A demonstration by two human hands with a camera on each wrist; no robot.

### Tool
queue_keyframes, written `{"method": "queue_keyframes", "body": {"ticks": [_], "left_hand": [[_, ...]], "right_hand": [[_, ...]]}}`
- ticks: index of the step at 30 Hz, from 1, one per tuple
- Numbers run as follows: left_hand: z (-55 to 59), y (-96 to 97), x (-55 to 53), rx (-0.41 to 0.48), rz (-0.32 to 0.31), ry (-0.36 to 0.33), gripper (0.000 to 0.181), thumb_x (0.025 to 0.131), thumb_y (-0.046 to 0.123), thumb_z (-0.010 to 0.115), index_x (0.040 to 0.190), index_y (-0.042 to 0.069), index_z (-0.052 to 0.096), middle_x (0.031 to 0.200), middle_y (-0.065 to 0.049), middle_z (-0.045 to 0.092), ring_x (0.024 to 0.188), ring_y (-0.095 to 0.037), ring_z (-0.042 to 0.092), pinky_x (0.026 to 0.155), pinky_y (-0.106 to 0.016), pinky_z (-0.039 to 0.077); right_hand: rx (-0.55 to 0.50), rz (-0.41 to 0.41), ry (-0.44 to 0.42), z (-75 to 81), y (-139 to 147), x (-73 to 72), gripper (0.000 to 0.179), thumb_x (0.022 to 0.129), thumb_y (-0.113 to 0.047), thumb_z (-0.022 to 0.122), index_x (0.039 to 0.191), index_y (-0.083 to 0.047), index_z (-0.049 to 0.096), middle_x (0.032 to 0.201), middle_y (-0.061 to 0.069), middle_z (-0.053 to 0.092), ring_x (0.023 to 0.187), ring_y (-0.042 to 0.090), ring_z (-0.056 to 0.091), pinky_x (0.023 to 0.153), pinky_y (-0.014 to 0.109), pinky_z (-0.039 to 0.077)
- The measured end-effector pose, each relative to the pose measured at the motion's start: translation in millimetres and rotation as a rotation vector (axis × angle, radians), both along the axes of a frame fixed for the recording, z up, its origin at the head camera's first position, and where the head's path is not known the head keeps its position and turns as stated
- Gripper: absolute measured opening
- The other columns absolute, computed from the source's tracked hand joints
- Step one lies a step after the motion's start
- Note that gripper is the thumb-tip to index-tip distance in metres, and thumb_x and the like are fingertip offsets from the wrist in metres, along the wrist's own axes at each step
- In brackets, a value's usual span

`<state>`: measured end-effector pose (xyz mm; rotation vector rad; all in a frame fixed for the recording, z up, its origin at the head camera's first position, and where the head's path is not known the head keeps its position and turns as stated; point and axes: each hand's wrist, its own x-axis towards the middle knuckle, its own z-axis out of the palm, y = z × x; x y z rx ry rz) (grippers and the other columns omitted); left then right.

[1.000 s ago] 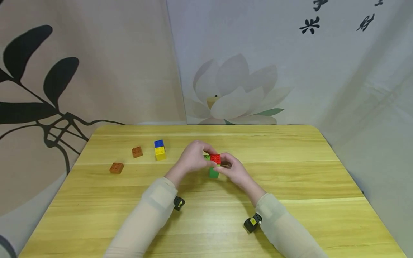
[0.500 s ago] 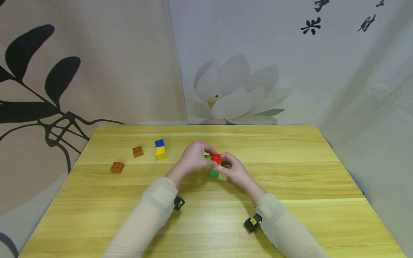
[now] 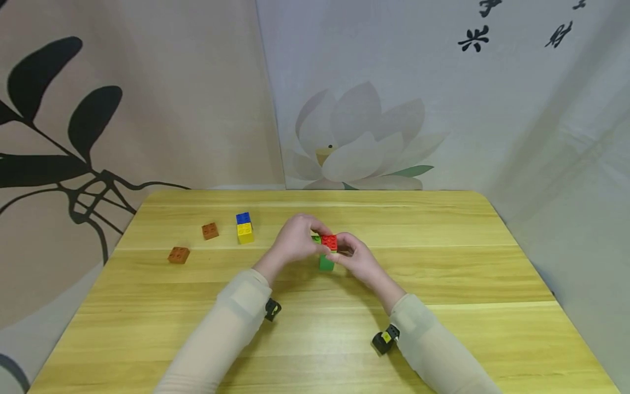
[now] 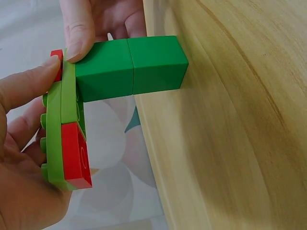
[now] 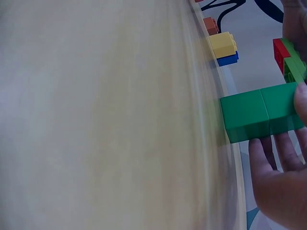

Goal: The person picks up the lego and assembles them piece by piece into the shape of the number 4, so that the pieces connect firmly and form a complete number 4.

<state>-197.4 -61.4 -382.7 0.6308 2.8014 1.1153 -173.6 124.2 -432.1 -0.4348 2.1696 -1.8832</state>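
Observation:
Both hands hold one built piece of toy building bricks above the middle of the table. Two dark green bricks (image 4: 158, 64) form its column, its lower end toward the tabletop. Light green plates (image 4: 54, 129) lie across the column's top and overhang to the left. A red brick (image 3: 329, 242) sits on top, and another red piece (image 4: 74, 158) is fixed under the overhanging end. My left hand (image 3: 295, 239) grips the light green plate, its thumb by the upper red brick. My right hand (image 3: 359, 261) pinches the column's upper part between thumb and fingers.
On the wooden table (image 3: 443, 339), a yellow brick (image 3: 245, 234) stands against a blue brick (image 3: 243, 218), left of the hands. Two orange-brown bricks, one nearer (image 3: 178, 255) and one farther back (image 3: 210, 231), lie farther left. A printed curtain (image 3: 197, 98) hangs behind the table.

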Motion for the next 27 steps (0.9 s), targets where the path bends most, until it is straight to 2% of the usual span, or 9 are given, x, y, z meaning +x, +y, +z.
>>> {"method": "queue_keyframes", "body": {"ticks": [9,21,27], "left_hand": [[0.5,0.9,-0.5,-0.015,0.009,-0.004,0.027,0.069,0.015,0.092,0.094,0.012,0.080,0.090,0.006,0.073,0.096,-0.019,0.058,0.094,-0.038,0.043],[0.1,0.1,0.6,-0.009,0.001,-0.022,0.026,0.071,0.015,0.091,0.093,0.011,0.080,0.088,0.005,0.072,0.094,-0.022,0.058,0.090,-0.039,0.044],[0.7,1.9,-3.3,-0.005,0.009,-0.065,0.024,0.068,0.012,0.092,0.088,0.012,0.078,0.086,0.006,0.070,0.090,-0.017,0.059,0.087,-0.037,0.048]], "right_hand": [[-0.008,0.000,0.013,-0.5,0.2,-0.5,0.030,0.092,0.000,0.068,0.119,0.008,0.057,0.116,0.016,0.063,0.116,0.039,0.055,0.102,0.049,0.043],[0.005,0.007,-0.006,-1.1,0.4,-0.1,0.029,0.093,-0.002,0.068,0.119,0.006,0.058,0.118,0.015,0.062,0.117,0.038,0.054,0.103,0.049,0.042],[-0.009,0.000,-0.001,-1.6,0.3,-0.5,0.029,0.092,0.000,0.068,0.118,0.007,0.058,0.116,0.015,0.063,0.117,0.039,0.054,0.103,0.050,0.042]]}}
